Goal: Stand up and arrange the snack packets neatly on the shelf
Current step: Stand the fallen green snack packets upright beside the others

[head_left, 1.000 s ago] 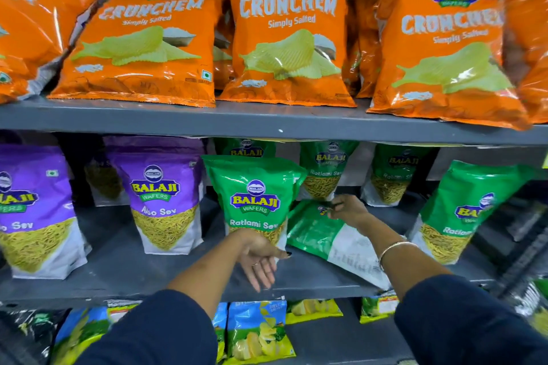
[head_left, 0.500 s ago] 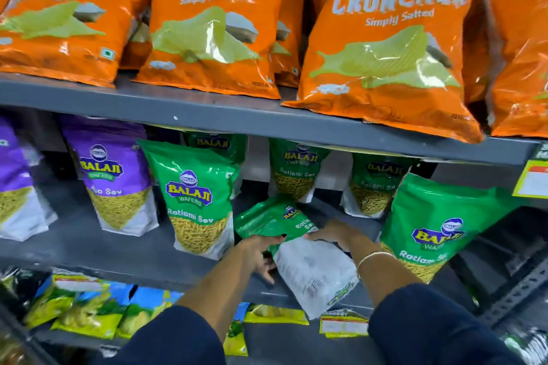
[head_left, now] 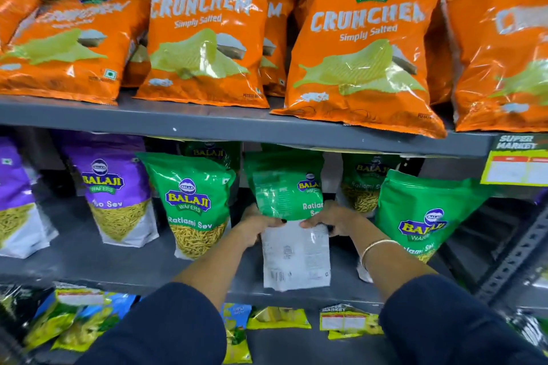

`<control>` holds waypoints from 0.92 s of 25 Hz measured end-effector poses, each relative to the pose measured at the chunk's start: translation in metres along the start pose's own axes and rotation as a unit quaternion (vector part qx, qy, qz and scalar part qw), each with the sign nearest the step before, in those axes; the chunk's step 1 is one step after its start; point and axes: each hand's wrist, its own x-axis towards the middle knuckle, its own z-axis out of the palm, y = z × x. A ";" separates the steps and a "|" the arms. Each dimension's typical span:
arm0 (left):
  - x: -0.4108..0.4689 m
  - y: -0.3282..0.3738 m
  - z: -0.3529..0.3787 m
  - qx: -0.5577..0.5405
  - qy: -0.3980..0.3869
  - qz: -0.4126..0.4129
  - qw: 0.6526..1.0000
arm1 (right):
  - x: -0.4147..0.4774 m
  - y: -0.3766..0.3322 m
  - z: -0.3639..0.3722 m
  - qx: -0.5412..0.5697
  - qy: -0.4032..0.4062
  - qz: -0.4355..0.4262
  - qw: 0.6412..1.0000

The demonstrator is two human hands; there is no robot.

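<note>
A green Ratlami Sev packet stands upright at the middle of the grey middle shelf, its printed back turned towards me. My left hand grips its left side and my right hand grips its right side, thumbs on the front. Another green Ratlami Sev packet stands just to its left and one more to its right. More green packets stand behind, partly hidden.
Purple Aloo Sev packets stand at the left of the same shelf. Orange Crunchem bags fill the upper shelf. Small yellow and blue packets lie on the lower shelf. A price tag hangs at the right.
The green packet lay flat on the shelf; both hands took hold of it and raised it upright. My view shifted left and closer.
</note>
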 end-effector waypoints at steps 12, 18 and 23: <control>0.025 -0.004 -0.010 0.258 -0.082 0.051 0.961 | -0.008 0.024 0.007 -0.101 0.133 -0.008 0.986; 0.024 -0.005 -0.016 0.257 -0.094 0.058 0.960 | -0.004 0.033 0.014 -0.022 0.064 0.035 0.997; 0.029 -0.007 0.006 0.202 -0.086 0.129 0.967 | -0.004 0.039 0.017 -0.226 0.040 -0.027 0.973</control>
